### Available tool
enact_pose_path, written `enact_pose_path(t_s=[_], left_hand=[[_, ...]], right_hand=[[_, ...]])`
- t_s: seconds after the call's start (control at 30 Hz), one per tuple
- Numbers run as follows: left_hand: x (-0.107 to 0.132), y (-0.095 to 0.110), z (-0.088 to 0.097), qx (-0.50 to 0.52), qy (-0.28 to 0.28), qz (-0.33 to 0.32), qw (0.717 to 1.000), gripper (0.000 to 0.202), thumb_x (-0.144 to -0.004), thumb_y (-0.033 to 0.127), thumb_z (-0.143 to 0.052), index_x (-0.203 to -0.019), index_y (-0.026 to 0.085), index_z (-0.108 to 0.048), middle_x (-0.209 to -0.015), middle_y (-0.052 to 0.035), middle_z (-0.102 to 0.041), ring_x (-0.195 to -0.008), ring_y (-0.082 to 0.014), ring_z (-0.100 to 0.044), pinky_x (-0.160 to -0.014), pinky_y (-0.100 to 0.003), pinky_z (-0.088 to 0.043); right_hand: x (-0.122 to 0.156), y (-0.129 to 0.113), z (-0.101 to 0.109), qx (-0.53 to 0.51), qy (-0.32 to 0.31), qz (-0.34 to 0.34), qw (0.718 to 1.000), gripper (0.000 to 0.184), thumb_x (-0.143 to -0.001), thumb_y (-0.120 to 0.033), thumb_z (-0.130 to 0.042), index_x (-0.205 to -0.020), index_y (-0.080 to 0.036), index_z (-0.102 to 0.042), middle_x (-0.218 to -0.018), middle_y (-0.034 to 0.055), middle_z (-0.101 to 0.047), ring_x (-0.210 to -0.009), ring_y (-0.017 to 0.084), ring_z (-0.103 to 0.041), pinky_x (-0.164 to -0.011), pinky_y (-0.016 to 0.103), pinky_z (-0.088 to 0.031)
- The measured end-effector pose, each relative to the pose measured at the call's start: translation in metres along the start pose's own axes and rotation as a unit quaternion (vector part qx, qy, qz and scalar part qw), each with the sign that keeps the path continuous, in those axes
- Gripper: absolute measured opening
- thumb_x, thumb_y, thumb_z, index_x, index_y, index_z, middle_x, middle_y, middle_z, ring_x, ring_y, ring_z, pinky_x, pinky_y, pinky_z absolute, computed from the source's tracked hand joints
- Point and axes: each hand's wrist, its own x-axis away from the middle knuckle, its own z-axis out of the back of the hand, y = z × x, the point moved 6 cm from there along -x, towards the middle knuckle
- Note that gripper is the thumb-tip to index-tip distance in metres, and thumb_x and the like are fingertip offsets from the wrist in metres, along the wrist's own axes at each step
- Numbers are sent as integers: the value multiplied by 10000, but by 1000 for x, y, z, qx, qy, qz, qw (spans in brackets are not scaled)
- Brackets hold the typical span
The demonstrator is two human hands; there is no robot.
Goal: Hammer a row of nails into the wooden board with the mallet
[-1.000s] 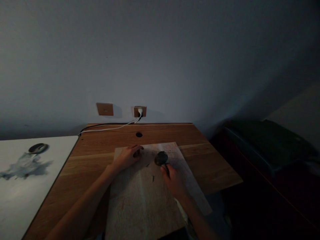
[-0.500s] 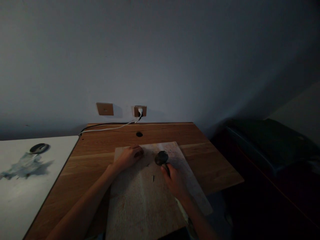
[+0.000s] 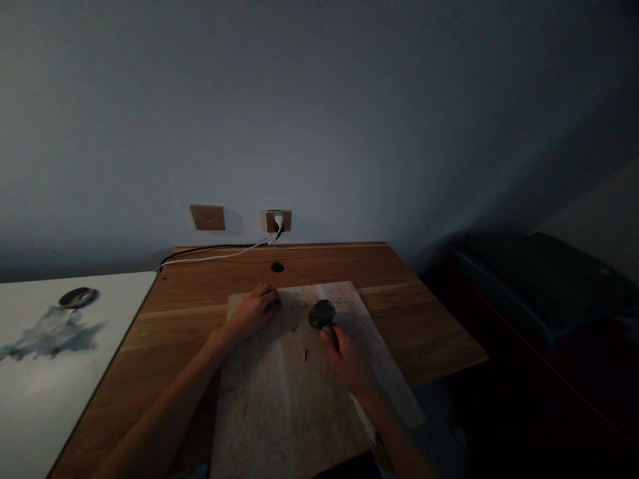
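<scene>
A pale worn board (image 3: 279, 399) lies on the wooden desk (image 3: 200, 306) in dim light. My right hand (image 3: 347, 359) is closed round the handle of a dark round-headed tool (image 3: 322, 314), whose head rests on the board's far part. My left hand (image 3: 254, 309) rests near the board's far left corner with fingers curled; what is under them is hidden. Two small dark bits (image 3: 305, 355) lie on the board between my hands.
A white cable (image 3: 219, 255) runs from a wall socket (image 3: 278, 220) across the desk's back edge, near a cable hole (image 3: 277, 267). A white surface with a dark disc (image 3: 77, 297) adjoins the desk on the left. Dark furniture (image 3: 539, 286) stands at the right.
My left hand has drawn back slightly to the left, uncovering a small dark bit on the board. The right hand and tool have barely moved.
</scene>
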Motion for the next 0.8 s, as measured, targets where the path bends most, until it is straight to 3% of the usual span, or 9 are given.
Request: enact_pose_path(t_s=[0.13, 0.37, 0.53, 0.8], left_hand=[[-2, -2, 0, 9, -6, 21, 1000, 198, -955, 197, -492, -1037, 191, -672, -1014, -82, -683, -972, -224, -646, -907, -356, -521], [-1, -2, -2, 28, -34, 25, 999, 216, -832, 132, -600, -998, 197, -723, -989, -66, -701, -928, -208, -665, -855, -315, -518], [-2, -2, -2, 44, -35, 19, 998, 222, -829, 118, -600, -970, 204, -748, -985, -57, -714, -923, -196, -668, -865, -303, -514], [-11, 3, 0, -15, -89, 9, 996, 225, -837, 146, -590, -972, 211, -758, -980, -62, -721, -876, -198, -681, -822, -291, -524]], right_hand=[[0, 1, -1, -7, -4, 2, 1000, 354, -1021, -405, -415, -971, -174, -678, -826, 98, -754, -766, 233, -699, -649, 293, -391], [0, 4, -2, -16, 2, -2, 1000, 367, -1017, -434, -409, -989, -182, -675, -833, 90, -753, -770, 230, -696, -651, 292, -396], [0, 1, -1, -7, -5, 0, 1000, 344, -1023, -411, -418, -976, -179, -668, -827, 93, -746, -765, 235, -697, -648, 290, -388], [1, -3, 1, -7, -5, -3, 1000, 291, -1024, -357, -454, -957, -175, -671, -826, 93, -744, -754, 223, -696, -650, 282, -385]])
